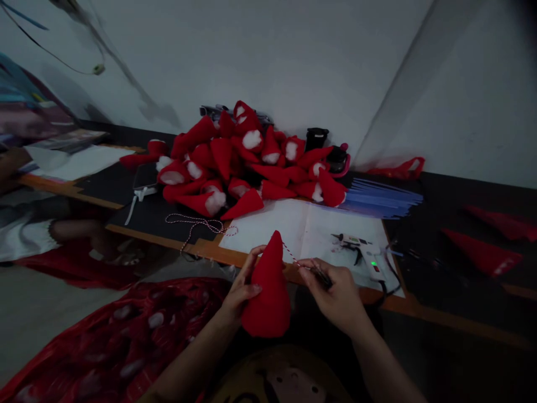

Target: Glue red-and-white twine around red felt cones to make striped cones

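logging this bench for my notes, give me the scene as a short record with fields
left hand: holds a red cone, tip up
right hand: pinches striped string running to the cone's tip; also holds a dark object, unclear
pile: red cones, some showing white filling
glue gun: on white sheet, green light showing
behind glue gun: blue strips
left of sheet: loose striped cord
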A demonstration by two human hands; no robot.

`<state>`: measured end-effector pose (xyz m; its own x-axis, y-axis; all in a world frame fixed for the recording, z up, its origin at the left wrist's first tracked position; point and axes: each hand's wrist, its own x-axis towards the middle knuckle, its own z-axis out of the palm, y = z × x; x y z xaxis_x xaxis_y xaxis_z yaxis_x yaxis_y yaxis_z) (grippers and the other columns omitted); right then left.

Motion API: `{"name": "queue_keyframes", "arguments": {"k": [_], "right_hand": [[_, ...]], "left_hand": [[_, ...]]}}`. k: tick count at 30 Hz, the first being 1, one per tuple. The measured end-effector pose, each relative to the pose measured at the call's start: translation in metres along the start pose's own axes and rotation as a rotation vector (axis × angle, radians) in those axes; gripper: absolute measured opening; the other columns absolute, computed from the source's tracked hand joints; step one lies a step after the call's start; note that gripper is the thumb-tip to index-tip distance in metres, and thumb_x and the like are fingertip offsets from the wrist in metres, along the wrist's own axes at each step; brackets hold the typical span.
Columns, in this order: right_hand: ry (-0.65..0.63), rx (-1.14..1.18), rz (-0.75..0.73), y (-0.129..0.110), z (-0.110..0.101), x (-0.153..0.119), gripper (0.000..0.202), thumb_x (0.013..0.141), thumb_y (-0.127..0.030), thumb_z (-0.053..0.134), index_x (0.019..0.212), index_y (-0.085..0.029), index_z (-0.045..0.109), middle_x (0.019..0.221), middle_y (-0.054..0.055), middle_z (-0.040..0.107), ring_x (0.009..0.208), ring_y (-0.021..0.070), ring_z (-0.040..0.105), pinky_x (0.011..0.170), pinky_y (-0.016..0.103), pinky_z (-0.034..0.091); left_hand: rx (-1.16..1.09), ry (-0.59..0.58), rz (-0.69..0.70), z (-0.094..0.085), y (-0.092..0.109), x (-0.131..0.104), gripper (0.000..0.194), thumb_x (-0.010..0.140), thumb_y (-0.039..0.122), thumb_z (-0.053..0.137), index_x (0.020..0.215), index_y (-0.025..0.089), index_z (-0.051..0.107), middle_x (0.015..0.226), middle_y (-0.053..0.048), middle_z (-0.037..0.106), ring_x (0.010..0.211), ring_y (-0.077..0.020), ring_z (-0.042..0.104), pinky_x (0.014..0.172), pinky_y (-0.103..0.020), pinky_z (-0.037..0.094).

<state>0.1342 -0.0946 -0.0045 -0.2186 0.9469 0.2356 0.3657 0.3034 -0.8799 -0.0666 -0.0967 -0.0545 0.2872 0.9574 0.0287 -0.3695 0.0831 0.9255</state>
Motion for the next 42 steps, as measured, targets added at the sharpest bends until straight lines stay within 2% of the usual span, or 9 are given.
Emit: {"name": "queue_keyframes", "arguments": {"k": [2, 5, 11, 16, 19, 23, 31, 35, 42], "right_hand": [[0.008, -0.050, -0.052, -0.002, 0.003, -0.003, 0.018, 0.093, -0.025, 0.053, 0.102, -0.021, 0.069, 0.100, 0.005, 0.075, 0.088, 0.0198, 0.071, 0.074, 0.027, 0.053], [0.025, -0.108, -0.097, -0.005, 0.004, -0.005, 0.018, 0.092, -0.019, 0.054, 0.102, -0.023, 0.068, 0.094, 0.001, 0.076, 0.083, 0.0169, 0.072, 0.073, 0.024, 0.052], [0.029, -0.156, -0.138, -0.009, 0.004, -0.004, 0.022, 0.088, -0.012, 0.056, 0.104, -0.022, 0.067, 0.097, 0.000, 0.076, 0.082, 0.0143, 0.072, 0.075, 0.022, 0.051], [0.020, -0.149, -0.154, -0.013, 0.006, -0.003, 0.023, 0.088, -0.011, 0.056, 0.105, -0.021, 0.067, 0.101, 0.001, 0.076, 0.085, 0.0151, 0.072, 0.077, 0.023, 0.053], [0.042, -0.146, -0.179, -0.015, 0.006, -0.002, 0.022, 0.088, -0.012, 0.056, 0.104, -0.020, 0.067, 0.098, 0.002, 0.076, 0.083, 0.0146, 0.072, 0.076, 0.023, 0.053], [0.061, -0.161, -0.197, -0.017, 0.006, -0.003, 0.020, 0.089, -0.013, 0.055, 0.104, -0.021, 0.066, 0.096, 0.002, 0.076, 0.080, 0.0141, 0.071, 0.074, 0.022, 0.052], [0.097, -0.299, -0.287, -0.019, 0.015, -0.010, 0.020, 0.092, -0.018, 0.052, 0.107, -0.017, 0.064, 0.098, 0.006, 0.075, 0.082, 0.0167, 0.072, 0.074, 0.025, 0.054], [0.123, -0.493, -0.346, -0.016, 0.023, -0.013, 0.024, 0.092, -0.017, 0.049, 0.111, -0.014, 0.063, 0.095, 0.009, 0.075, 0.081, 0.0202, 0.072, 0.072, 0.029, 0.055], [0.148, -0.664, -0.363, -0.007, 0.026, -0.017, 0.027, 0.090, -0.014, 0.048, 0.112, -0.014, 0.064, 0.092, 0.010, 0.074, 0.073, 0.0205, 0.071, 0.067, 0.030, 0.053]], "left_hand": [[-0.033, -0.006, -0.012, 0.000, 0.000, 0.001, 0.081, 0.069, 0.047, 0.062, 0.140, 0.025, 0.030, 0.111, -0.010, 0.063, 0.083, -0.0256, 0.066, 0.068, -0.035, 0.053], [-0.079, 0.005, -0.018, 0.001, 0.000, 0.002, 0.081, 0.065, 0.036, 0.069, 0.137, 0.028, 0.032, 0.104, -0.005, 0.063, 0.073, -0.0190, 0.062, 0.059, -0.026, 0.048], [-0.065, 0.003, 0.039, 0.004, -0.005, 0.005, 0.072, 0.070, 0.030, 0.071, 0.133, 0.030, 0.036, 0.112, -0.003, 0.060, 0.082, -0.0174, 0.061, 0.066, -0.023, 0.047], [0.134, 0.011, 0.147, 0.002, -0.012, 0.007, 0.067, 0.076, 0.030, 0.069, 0.134, 0.029, 0.036, 0.127, -0.006, 0.054, 0.111, -0.0252, 0.056, 0.083, -0.029, 0.047], [0.291, 0.039, 0.245, 0.002, -0.016, 0.008, 0.061, 0.078, 0.027, 0.067, 0.133, 0.027, 0.040, 0.131, -0.007, 0.050, 0.120, -0.0255, 0.050, 0.096, -0.032, 0.043], [0.444, 0.069, 0.356, 0.004, -0.020, 0.009, 0.059, 0.078, 0.019, 0.064, 0.132, 0.025, 0.042, 0.131, -0.008, 0.050, 0.120, -0.0249, 0.050, 0.103, -0.037, 0.039], [0.727, 0.160, 0.496, 0.013, -0.023, 0.012, 0.061, 0.076, 0.014, 0.065, 0.132, 0.025, 0.045, 0.124, -0.007, 0.053, 0.113, -0.0234, 0.053, 0.101, -0.039, 0.041], [0.584, 0.110, 0.468, 0.015, -0.024, 0.013, 0.061, 0.079, 0.022, 0.067, 0.135, 0.027, 0.044, 0.129, -0.006, 0.052, 0.118, -0.0236, 0.051, 0.104, -0.037, 0.039], [0.138, 0.012, 0.248, 0.008, -0.028, 0.015, 0.064, 0.077, 0.032, 0.067, 0.136, 0.026, 0.044, 0.138, -0.008, 0.049, 0.128, -0.0288, 0.046, 0.107, -0.038, 0.036]]}}
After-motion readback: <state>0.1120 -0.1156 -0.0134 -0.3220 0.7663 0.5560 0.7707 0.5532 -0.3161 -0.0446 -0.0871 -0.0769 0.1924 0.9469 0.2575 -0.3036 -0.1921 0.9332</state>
